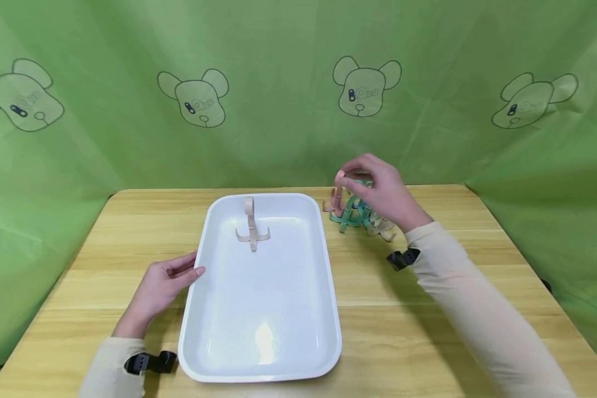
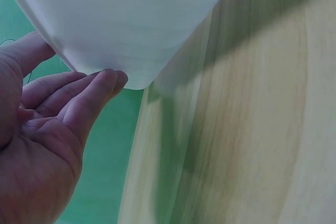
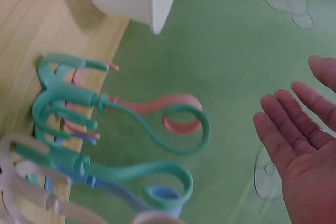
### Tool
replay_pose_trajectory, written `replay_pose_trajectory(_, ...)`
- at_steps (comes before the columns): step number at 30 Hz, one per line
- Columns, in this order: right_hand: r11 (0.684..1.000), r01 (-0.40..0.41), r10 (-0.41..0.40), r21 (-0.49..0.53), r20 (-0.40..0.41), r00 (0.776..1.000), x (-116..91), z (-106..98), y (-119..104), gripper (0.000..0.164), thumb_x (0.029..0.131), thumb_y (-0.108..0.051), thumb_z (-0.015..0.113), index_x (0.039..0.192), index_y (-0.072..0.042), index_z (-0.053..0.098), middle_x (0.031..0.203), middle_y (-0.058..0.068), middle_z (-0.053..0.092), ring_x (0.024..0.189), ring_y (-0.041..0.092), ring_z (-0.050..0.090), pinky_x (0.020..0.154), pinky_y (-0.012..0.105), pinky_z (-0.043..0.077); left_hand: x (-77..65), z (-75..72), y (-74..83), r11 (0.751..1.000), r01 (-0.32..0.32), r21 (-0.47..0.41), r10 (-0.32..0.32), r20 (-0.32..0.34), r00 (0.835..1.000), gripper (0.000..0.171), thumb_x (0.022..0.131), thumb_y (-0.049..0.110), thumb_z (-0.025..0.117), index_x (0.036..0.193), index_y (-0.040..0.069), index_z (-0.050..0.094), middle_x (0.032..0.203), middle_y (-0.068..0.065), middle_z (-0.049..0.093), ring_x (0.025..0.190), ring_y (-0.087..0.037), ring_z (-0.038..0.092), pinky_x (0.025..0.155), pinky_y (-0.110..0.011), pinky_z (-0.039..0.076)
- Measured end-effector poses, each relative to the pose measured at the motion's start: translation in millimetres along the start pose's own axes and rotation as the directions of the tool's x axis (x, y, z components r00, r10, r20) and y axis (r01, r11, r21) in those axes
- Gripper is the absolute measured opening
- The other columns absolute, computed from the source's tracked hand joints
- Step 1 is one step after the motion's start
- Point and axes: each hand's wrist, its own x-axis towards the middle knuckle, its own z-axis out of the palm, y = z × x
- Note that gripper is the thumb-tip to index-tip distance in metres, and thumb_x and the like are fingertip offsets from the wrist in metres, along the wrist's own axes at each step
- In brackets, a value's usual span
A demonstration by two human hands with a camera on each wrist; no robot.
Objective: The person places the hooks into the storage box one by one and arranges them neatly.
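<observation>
My left hand point(image 1: 160, 287) holds the left rim of a white rectangular tray point(image 1: 268, 287), thumb over the edge and fingers against the outer wall point(image 2: 126, 30). A beige multi-prong hanging hook point(image 1: 252, 232) stands inside the tray near its far end. My right hand point(image 1: 380, 185) is over a cluster of similar hooks right of the tray, its thumb and fingertips near the top of a pink hook point(image 1: 338, 202). In the right wrist view, the fingers point(image 3: 294, 124) are extended, apart from the green hook point(image 3: 68, 93) and blue hook point(image 3: 118, 190).
Another beige hook point(image 1: 380, 226) lies at the cluster's near side, partly under the right hand. The wooden table point(image 1: 403, 331) ends just behind the cluster, where a green curtain point(image 1: 278, 138) with bear-head drawings hangs.
</observation>
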Motion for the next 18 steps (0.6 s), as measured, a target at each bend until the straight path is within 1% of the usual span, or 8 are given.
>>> replay_pose_trajectory(5, 1.000, -0.020, 0.020, -0.010, -0.077, 0.997, -11.8, -17.5, 8.2, 0.029, 0.095, -0.017, 0.068, 0.119, -0.001, 0.063, 0.116, 0.008, 0.059, 0.111, 0.026, 0.057, 0.102, 0.041, 0.045, 1.3, -0.1, 0.6, 1.000, -0.001, 0.012, 0.001, 0.006, 1.000, 0.058, 0.092, 0.034, 0.071, 0.134, -0.002, 0.057, 0.129, -0.020, 0.059, 0.110, -0.030, 0.063, 0.084, -0.028, 0.054)
replay_pose_trajectory(8, 0.999, -0.052, 0.051, -0.007, -0.113, 0.992, -19.5, -26.9, 13.1, 0.030, 0.096, -0.017, 0.067, 0.121, -0.001, 0.063, 0.117, 0.009, 0.059, 0.112, 0.026, 0.056, 0.101, 0.042, 0.045, 1.8, -0.7, 0.8, 1.000, -0.002, 0.016, 0.002, 0.010, 1.000, 0.057, 0.093, 0.033, 0.071, 0.135, -0.002, 0.056, 0.130, -0.020, 0.059, 0.111, -0.031, 0.063, 0.084, -0.029, 0.054)
replay_pose_trajectory(14, 0.994, -0.107, 0.104, -0.013, -0.156, 0.982, -31.8, -36.9, 27.9, 0.034, 0.098, -0.022, 0.064, 0.123, 0.001, 0.062, 0.117, 0.008, 0.058, 0.112, 0.025, 0.057, 0.096, 0.028, 0.048, 1.0, -1.7, -0.8, 1.000, 0.006, 0.017, -0.006, 0.016, 1.000, 0.056, 0.093, 0.032, 0.071, 0.135, -0.002, 0.056, 0.131, -0.021, 0.058, 0.111, -0.031, 0.063, 0.084, -0.029, 0.054)
replay_pose_trajectory(18, 0.992, -0.128, 0.125, -0.005, -0.178, 0.976, -38.4, -39.6, 38.2, 0.035, 0.098, -0.023, 0.064, 0.124, 0.001, 0.062, 0.118, 0.010, 0.058, 0.114, 0.026, 0.056, 0.098, 0.027, 0.047, 0.8, -0.8, -1.0, 1.000, 0.004, 0.009, -0.004, 0.014, 1.000, 0.057, 0.093, 0.033, 0.071, 0.135, -0.002, 0.056, 0.130, -0.021, 0.059, 0.111, -0.031, 0.063, 0.084, -0.029, 0.054)
